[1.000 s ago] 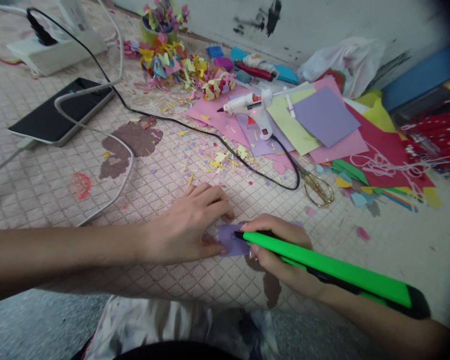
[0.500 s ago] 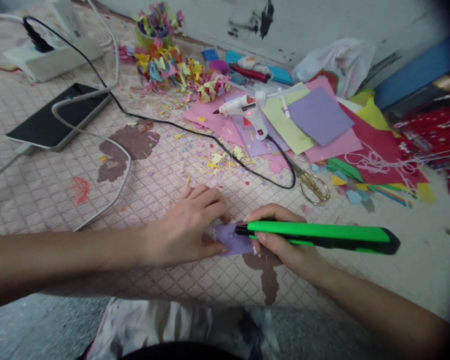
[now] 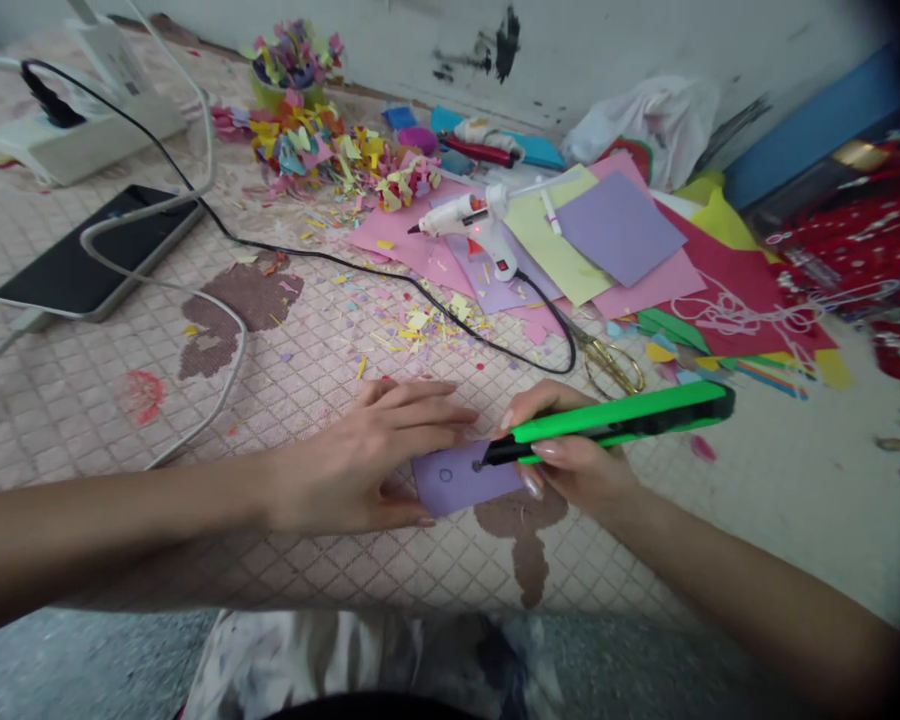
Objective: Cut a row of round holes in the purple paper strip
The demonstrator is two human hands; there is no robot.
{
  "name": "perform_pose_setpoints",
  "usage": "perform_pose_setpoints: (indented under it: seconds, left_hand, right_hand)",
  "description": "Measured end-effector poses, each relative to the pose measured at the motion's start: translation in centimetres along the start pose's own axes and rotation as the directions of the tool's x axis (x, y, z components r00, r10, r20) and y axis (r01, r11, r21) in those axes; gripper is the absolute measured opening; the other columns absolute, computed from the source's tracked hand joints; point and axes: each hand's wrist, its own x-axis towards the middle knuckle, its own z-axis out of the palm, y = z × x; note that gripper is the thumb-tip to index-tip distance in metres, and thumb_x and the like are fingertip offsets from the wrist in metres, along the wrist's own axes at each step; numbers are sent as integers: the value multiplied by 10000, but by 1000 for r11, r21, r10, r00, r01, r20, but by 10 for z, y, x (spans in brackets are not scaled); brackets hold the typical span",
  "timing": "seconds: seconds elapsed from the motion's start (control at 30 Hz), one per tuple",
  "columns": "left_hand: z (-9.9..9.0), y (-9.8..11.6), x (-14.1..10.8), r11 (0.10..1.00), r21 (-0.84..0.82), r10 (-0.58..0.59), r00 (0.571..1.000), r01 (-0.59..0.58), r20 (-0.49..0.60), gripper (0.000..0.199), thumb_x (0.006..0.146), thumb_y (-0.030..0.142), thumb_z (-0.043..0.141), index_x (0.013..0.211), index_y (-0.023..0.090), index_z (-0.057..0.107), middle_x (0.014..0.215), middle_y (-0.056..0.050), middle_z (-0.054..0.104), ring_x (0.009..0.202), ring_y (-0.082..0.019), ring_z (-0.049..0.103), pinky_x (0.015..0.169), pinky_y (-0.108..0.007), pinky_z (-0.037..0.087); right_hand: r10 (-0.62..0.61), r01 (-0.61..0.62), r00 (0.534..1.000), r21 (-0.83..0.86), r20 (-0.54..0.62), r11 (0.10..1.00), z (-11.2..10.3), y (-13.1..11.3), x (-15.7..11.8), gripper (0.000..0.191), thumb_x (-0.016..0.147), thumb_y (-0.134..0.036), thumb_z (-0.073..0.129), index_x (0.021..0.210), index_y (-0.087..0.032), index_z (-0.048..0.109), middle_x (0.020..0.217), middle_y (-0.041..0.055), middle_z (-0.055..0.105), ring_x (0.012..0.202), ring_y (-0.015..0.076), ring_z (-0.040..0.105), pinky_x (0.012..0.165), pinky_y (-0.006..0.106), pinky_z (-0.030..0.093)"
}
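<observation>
A small purple paper strip (image 3: 457,487) lies on the quilted cloth, with a drawn circle near its left end and a darker round mark beside the knife tip. My left hand (image 3: 379,455) rests flat at its left end, fingers stretched along the upper edge and thumb apart at the lower corner. In my right hand (image 3: 570,450) is a green and black utility knife (image 3: 630,412), its handle slanting up to the right. Its pointed tip meets the paper at the dark mark; whether it pierces the sheet I cannot tell.
A white hot glue gun (image 3: 472,222) lies on coloured paper sheets (image 3: 619,228), its black cord crossing the cloth. Gold-handled scissors (image 3: 613,365) sit by the cord. Paper scraps (image 3: 420,320) are scattered ahead. To the left are a phone (image 3: 97,255) and a power strip (image 3: 82,135).
My left fingers have straightened from a curled grip on the paper. The knife's back end has swung upward and its tip is now right of the drawn circle. The view has shifted slightly.
</observation>
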Motion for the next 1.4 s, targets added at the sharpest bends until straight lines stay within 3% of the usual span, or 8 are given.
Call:
perform_pose_setpoints:
  seconds: [0.2,0.37,0.6,0.7,0.8,0.9,1.0,1.4]
  left_hand:
    - [-6,-8,2,981,-17,192,964,-193,182,554,946,164,553,1478,248,422,1536,-65,444,1503,-282,248,1219,-635,105]
    - [-1,-5,1,989,13,148,982,-151,121,505,941,202,615,1427,287,501,1466,-54,534,1474,-278,317,1221,-629,73]
    - [7,0,-2,985,133,111,994,-112,18,442,918,329,681,1331,206,581,1390,-87,609,1405,-314,442,1213,-618,184]
    - [12,-1,-1,984,148,104,994,-98,-27,499,897,408,698,1314,163,575,1342,-110,639,1336,-305,515,1204,-578,241]
    - [11,-3,2,991,89,97,995,-94,-24,563,905,475,667,1355,164,535,1422,-140,568,1374,-299,470,1206,-560,240]
    - [4,-5,3,995,30,89,994,-91,65,505,966,397,586,1417,196,479,1541,-133,430,1465,-295,341,1216,-573,199]
    - [-1,-6,3,997,27,74,987,-79,141,510,969,293,558,1459,225,436,1560,-98,409,1493,-296,283,1222,-580,177]
    - [4,-11,2,989,84,108,985,-119,134,579,898,236,615,1452,170,460,1562,-108,404,1477,-346,296,1222,-583,179]
  right_hand:
    - [-75,74,991,-21,-111,997,-11,-13,5,131,738,-279,749,851,-228,705,767,-17,729,417,86,584,378,193,467]
    - [-85,63,979,-119,-186,991,-13,-18,7,110,769,-311,719,829,-242,659,723,-40,690,373,72,538,354,193,430]
    - [-100,85,988,-134,-114,987,-7,-11,-6,130,821,-322,711,914,-240,673,682,-38,660,419,94,580,380,195,455]
    - [-105,74,991,-310,-85,948,-1,-10,-15,127,871,-277,673,993,-243,680,829,1,710,509,99,620,455,214,500]
    - [-111,81,994,-560,-19,824,10,-13,-18,162,864,-177,631,1004,-239,683,852,7,718,576,110,647,533,234,528]
    - [-169,142,985,-690,28,710,22,-16,-17,184,823,-109,590,927,-231,679,728,-9,705,578,125,661,535,237,525]
    - [-229,213,970,-743,82,635,30,-15,-15,216,797,-83,575,917,-234,673,800,12,736,652,142,698,588,256,550]
    - [-258,293,951,-762,170,578,29,-7,-14,254,794,-53,555,964,-202,669,789,16,720,672,127,701,632,236,566]
